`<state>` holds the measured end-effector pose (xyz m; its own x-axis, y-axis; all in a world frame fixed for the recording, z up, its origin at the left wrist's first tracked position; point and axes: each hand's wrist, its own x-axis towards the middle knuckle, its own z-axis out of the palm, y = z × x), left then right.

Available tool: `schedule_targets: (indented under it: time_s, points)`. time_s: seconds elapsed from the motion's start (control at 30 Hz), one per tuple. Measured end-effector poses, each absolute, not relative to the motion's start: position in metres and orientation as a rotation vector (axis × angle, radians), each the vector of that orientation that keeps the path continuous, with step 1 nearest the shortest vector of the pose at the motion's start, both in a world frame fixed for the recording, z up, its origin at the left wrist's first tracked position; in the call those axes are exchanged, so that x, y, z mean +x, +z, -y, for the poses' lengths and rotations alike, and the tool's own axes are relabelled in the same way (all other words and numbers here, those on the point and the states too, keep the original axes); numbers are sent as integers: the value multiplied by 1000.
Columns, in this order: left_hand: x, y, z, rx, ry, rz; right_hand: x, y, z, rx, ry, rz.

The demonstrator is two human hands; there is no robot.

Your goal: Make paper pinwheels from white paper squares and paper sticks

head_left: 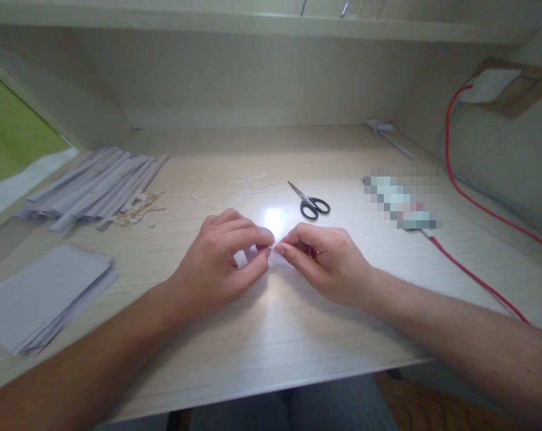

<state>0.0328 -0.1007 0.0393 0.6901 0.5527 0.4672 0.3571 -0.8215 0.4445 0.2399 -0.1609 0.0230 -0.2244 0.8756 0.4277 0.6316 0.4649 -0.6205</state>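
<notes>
Near the middle of the desk (235,359), my left hand (226,254) and my right hand (331,260) meet fingertip to fingertip. Both are closed in a pinch on a small piece of white paper (278,258), mostly hidden behind the fingers. Its exact shape is hard to make out in the bright glare. Just beyond the hands lie scissors (310,201) with black handles, blades pointing away to the left. Thin paper strips (248,179) are scattered to the left of them.
At the left sit a pile of rolled paper tubes (95,182), a heap of tan, string-like loops (140,208) and a stack of paper sheets (46,293). A blurred-out device (399,202) on a red cable (477,284) lies at right. A shelf (253,27) overhangs the back.
</notes>
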Motion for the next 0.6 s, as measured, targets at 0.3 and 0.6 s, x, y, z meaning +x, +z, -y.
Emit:
schedule_targets:
  time_s: [0.3,0.6]
  points:
    - [31,42,101,2657,822,-701,241,26,160,-1170,555,1905]
    - [31,39,100,2706,786,-721,243,27,158,-1201,489,1960]
